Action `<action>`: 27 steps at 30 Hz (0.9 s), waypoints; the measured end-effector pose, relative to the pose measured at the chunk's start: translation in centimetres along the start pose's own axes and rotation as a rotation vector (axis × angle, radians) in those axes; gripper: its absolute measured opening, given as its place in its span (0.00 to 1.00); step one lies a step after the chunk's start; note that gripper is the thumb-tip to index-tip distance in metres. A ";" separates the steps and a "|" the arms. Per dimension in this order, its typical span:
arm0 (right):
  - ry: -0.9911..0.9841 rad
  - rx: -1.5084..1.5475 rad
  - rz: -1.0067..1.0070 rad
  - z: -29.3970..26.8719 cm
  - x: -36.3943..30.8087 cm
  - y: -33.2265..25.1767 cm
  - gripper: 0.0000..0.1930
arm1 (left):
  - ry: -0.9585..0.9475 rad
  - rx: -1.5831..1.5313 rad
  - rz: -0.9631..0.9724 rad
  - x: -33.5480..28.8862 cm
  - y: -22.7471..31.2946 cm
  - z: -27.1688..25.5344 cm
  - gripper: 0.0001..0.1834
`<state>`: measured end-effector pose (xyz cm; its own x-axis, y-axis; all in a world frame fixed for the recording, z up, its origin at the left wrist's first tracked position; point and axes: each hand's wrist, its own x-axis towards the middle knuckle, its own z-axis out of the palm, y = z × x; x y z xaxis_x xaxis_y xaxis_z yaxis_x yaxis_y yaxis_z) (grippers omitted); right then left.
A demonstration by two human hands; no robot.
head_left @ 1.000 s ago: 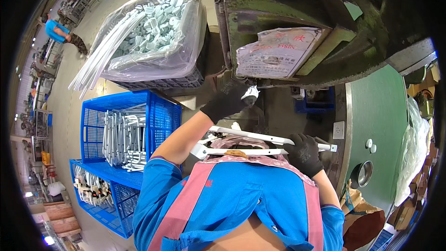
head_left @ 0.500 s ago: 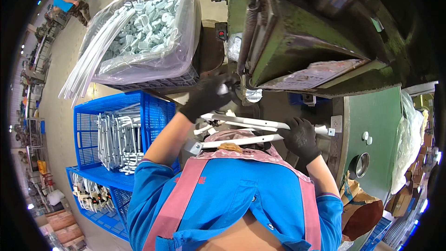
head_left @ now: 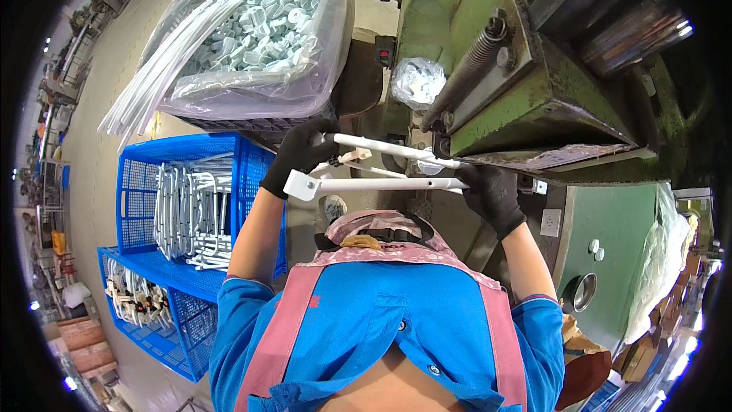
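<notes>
My left hand [head_left: 303, 154], in a black glove, is closed around the left end of a white metal tube frame [head_left: 381, 146]. Two long bars of this frame run side by side across the front of my apron, and the nearer one carries a flat white end piece [head_left: 303, 185] just below my left hand. My right hand [head_left: 492, 197], gloved in black too, grips the right ends of both bars. Beyond the frame, close to the green press [head_left: 549, 118], a round pale part [head_left: 428, 160] shows partly behind the far bar.
At the far left stands a plastic-lined crate [head_left: 252, 103] of pale plastic pieces, with long white strips [head_left: 171, 61] on top. Blue baskets [head_left: 179, 273] of white tube frames are stacked on my left. A green table [head_left: 610, 259] at right bears a metal ring [head_left: 585, 291].
My left hand has come down onto the frame's left end; before, it was near the press with a small white thing. The frame has risen away from my apron, my right hand still on it.
</notes>
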<state>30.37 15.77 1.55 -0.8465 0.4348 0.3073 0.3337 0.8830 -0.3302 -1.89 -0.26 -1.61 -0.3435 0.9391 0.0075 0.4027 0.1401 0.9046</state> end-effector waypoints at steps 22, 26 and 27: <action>0.003 -0.044 -0.103 1.6 -0.8 1.6 0.08 | 0.009 0.195 0.011 0.6 -0.4 0.8 0.13; -0.257 -0.265 0.001 3.6 -2.9 2.5 0.08 | 0.011 0.150 -0.050 0.1 -2.7 1.4 0.15; -0.164 -0.251 -0.025 3.1 -3.1 2.0 0.08 | 0.031 0.167 -0.012 0.2 -3.4 1.3 0.15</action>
<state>32.43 15.67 -2.82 -0.9048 0.3957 0.1574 0.3864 0.9182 -0.0870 -2.17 -0.17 -5.25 -0.3739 0.9274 0.0130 0.5333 0.2035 0.8211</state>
